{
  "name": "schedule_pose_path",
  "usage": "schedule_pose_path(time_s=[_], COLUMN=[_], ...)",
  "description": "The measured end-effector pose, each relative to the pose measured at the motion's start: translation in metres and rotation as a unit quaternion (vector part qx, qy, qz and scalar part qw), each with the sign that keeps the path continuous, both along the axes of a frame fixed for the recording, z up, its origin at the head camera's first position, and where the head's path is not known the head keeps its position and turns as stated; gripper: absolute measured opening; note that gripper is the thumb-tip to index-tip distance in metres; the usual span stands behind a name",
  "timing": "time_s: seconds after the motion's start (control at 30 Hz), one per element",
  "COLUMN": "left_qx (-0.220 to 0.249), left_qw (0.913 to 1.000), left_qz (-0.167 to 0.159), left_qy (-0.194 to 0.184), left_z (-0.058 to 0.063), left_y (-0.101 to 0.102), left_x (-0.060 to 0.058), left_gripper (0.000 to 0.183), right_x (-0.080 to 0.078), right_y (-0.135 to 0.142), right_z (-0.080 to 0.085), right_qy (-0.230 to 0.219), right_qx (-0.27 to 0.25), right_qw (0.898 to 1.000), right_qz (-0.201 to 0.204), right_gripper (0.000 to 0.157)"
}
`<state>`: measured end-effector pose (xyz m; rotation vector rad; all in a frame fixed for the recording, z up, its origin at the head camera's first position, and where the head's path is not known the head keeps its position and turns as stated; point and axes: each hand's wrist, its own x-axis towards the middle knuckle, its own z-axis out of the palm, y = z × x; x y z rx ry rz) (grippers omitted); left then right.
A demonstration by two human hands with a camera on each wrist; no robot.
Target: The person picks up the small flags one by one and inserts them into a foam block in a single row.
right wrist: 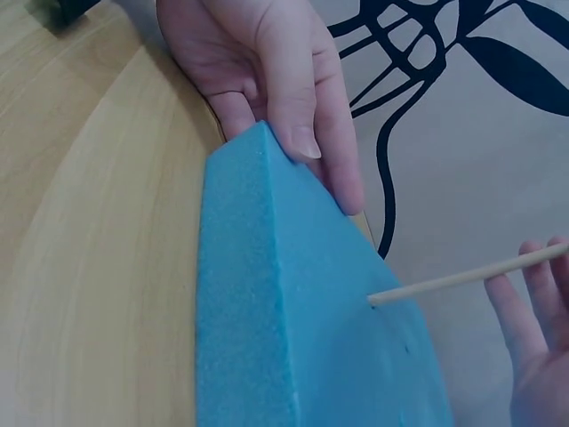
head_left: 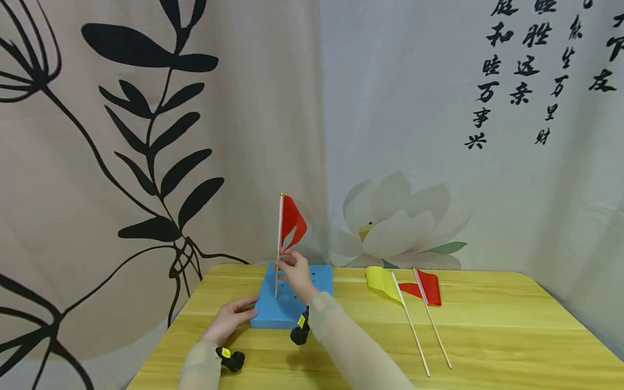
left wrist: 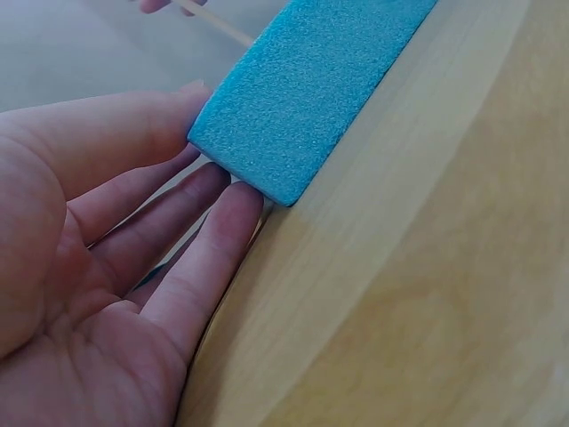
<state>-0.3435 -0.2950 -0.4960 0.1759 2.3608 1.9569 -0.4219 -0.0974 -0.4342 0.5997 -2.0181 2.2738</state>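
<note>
Behind the yellow wood-grained table (head_left: 512, 325), pale cloth hangings (head_left: 273, 108) are covering the background in soft light, a black plant print (head_left: 175, 131) climbing at left, black Chinese characters (head_left: 526, 66) running down at right above a printed white lotus (head_left: 400, 216).

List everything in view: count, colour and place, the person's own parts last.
Held red flag: 1, red, lower end at the block's top
Lying red flag: 1, red, table's right half
Yellow flag: 1, yellow, beside the lying red flag
Perforated foam block: 1, blue, on the table
Wooden table: 1, yellowish, before the backdrop
Backdrop: 1, pale, behind the table
Plant prints: several, black, backdrop's left
Lotus print: 1, whitish, backdrop's lower right
Chinese characters: many, black, backdrop's upper right
Wrist cameras: 2, black, at the wrists
Sleeves: 2, beige, forearms
Left hand: 1, bare, gripping the block's edge
Right hand: 1, bare, pinching the held flag's stick
</note>
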Motion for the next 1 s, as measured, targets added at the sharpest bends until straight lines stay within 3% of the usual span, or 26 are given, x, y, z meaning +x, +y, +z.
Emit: schedule_pose_path(time_s=[0.23,0.67,1.0], left_qx=[-0.001,-0.001,-0.004], left_qw=[1.0000,1.0000,1.0000], left_qz=[0.009,0.003,0.006], left_qy=[-0.002,0.002,0.003], left_z=[0.001,0.000,0.000], left_y=[0.002,0.002,0.001], left_x=[0.001,0.000,0.001], left_gripper=[0.054,0.054,0.054], right_x=[0.000,-0.004,-0.005], right_y=[0.005,0.012,0.027], right_z=[0.001,-0.005,-0.008], right_qy=[-0.010,-0.016,-0.020], right_qx=[-0.009,-0.003,-0.032], right_qw=[1.000,1.000,0.999], right_qz=[0.024,0.019,0.028], right_gripper=[0.025,0.028,0.034])
